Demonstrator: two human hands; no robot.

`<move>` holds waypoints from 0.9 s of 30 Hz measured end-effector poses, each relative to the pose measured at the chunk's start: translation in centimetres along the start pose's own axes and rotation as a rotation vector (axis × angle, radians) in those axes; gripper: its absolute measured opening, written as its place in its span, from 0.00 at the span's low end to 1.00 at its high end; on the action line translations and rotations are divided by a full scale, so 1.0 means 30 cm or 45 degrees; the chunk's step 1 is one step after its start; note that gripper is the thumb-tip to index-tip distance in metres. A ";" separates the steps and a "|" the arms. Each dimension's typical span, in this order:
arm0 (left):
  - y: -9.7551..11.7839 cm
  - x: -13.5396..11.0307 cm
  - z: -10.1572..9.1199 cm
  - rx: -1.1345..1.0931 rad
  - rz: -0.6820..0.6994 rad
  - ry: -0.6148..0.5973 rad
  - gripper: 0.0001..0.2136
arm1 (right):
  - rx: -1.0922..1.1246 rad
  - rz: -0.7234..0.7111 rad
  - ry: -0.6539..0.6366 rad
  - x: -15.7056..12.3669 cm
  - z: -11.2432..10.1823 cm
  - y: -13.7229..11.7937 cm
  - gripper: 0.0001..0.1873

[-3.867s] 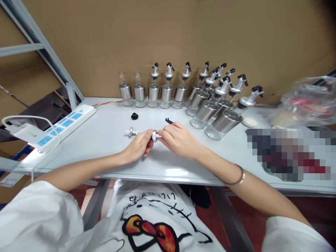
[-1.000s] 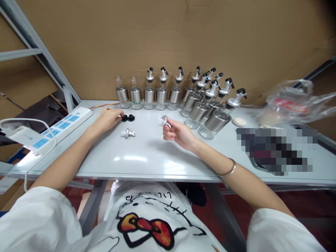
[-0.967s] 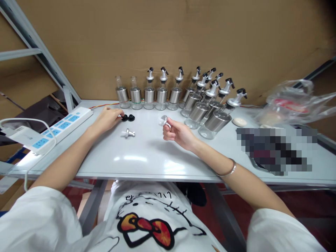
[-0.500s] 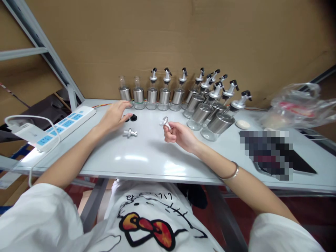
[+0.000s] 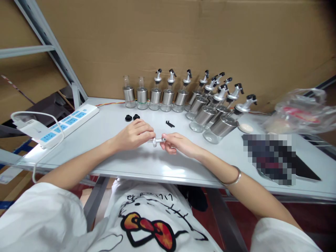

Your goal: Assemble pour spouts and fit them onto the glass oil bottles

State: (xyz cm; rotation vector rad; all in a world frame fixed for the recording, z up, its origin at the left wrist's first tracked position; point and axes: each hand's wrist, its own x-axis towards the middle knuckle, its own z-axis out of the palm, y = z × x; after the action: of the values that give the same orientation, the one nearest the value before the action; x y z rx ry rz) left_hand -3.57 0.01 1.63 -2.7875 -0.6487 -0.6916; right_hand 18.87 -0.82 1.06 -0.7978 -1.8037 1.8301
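I've got right hand (image 5: pixel 178 144) pinching the end of a shiny, flanged silver spout (image 5: pixel 154 141) over the smooth grey tabletop (image 5: pixel 126 162). Left hand (image 5: pixel 135 134) curls at its other end; can't tell if it grips. Beyond: round black stoppers (image 5: pixel 128 118), slim black clip (image 5: pixel 170 124), glass bottles (image 5: pixel 223 126) in steel sleeves.

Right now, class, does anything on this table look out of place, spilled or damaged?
No spill or damage shows. What stands out: the two leftmost bottles have bare necks, while the other bottles wear silver spouts with black levers.
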 end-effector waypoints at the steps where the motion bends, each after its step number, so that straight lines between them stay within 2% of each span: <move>1: 0.000 0.002 -0.007 -0.007 -0.031 -0.048 0.12 | -0.015 -0.022 0.033 -0.001 0.000 -0.002 0.28; 4: -0.010 0.006 -0.026 0.007 -0.097 -0.132 0.13 | -0.058 -0.112 0.180 0.002 -0.004 -0.005 0.26; 8: -0.052 -0.004 -0.031 0.035 -0.161 -0.139 0.13 | -0.059 -0.201 0.365 0.009 -0.015 -0.006 0.25; 12: -0.082 -0.016 -0.020 0.033 -0.208 -0.237 0.13 | -0.053 -0.252 0.446 0.009 -0.019 -0.008 0.25; 16: -0.076 -0.018 -0.013 0.006 -0.241 -0.304 0.15 | -0.085 -0.292 0.503 0.004 -0.017 -0.011 0.25; 18: -0.070 -0.019 -0.014 -0.023 -0.268 -0.358 0.16 | -0.107 -0.335 0.593 0.003 -0.025 -0.015 0.24; 23: -0.073 -0.026 -0.022 -0.079 -0.408 -0.585 0.18 | -0.110 -0.485 0.942 0.010 -0.103 -0.029 0.20; 27: -0.083 -0.034 -0.014 -0.167 -0.477 -0.644 0.15 | -0.141 -0.557 1.087 0.010 -0.167 -0.036 0.17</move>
State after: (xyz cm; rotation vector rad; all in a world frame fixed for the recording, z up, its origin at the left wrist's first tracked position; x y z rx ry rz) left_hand -5.69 1.71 1.70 -3.0088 -1.2820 -0.0646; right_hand 21.94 3.12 2.23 -0.9369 -1.3570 0.8997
